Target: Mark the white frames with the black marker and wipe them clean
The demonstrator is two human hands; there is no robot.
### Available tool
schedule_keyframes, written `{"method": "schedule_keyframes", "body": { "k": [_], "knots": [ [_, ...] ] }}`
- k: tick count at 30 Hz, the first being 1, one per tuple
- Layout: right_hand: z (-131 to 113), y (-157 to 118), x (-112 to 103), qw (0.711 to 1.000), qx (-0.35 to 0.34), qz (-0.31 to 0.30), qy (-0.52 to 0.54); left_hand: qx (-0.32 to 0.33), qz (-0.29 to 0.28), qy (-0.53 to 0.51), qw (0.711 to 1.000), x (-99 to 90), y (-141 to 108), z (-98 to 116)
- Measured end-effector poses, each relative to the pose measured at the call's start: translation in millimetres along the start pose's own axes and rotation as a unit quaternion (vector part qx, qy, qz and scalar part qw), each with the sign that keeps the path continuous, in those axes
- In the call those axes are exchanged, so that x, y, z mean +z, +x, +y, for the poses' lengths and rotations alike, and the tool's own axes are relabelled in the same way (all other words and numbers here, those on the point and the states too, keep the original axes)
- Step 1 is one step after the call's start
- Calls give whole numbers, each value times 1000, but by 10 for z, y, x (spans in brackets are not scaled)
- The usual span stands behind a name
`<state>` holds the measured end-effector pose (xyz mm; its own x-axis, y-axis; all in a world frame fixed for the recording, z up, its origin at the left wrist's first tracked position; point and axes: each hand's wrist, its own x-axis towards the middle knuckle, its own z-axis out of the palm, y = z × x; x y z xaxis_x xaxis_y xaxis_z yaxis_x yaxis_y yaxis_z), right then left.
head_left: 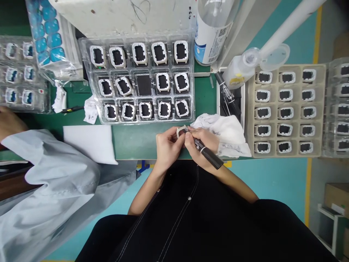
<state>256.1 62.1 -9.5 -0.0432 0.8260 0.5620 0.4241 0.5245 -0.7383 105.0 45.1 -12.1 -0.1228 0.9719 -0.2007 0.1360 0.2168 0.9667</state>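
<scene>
Close to the bench's front edge, my left hand [168, 146] is closed on a small white frame [181, 131], pinched between thumb and fingers. My right hand [203, 143] grips a black marker pen [208, 156]; its tip end meets the frame, though the fingers partly hide the contact. Beside my right hand lies a crumpled white cloth [231, 136]. Just beyond my hands stands a clear plastic tray [131, 69] of similar white frames on dark pads, with one pocket in its middle row holding only the dark pad.
At right is a beige tray [296, 109] of white frames. Behind stand a large labelled bottle [209, 43] and a smaller white bottle [240, 69], near a box with another marker [226, 89]. At left, a co-worker's grey sleeve [54, 163] borders a white sheet [88, 143].
</scene>
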Motion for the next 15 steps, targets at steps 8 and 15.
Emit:
{"method": "schedule_keyframes", "body": {
  "k": [8, 15],
  "knots": [
    [5, -17, -29, 999, -12, -19, 37, -22, -6, -51, 998, -8, 36, 90],
    [-17, -3, -18, 999, 14, 5, 39, -66, -47, -107, 991, -44, 65, 159]
  ]
}}
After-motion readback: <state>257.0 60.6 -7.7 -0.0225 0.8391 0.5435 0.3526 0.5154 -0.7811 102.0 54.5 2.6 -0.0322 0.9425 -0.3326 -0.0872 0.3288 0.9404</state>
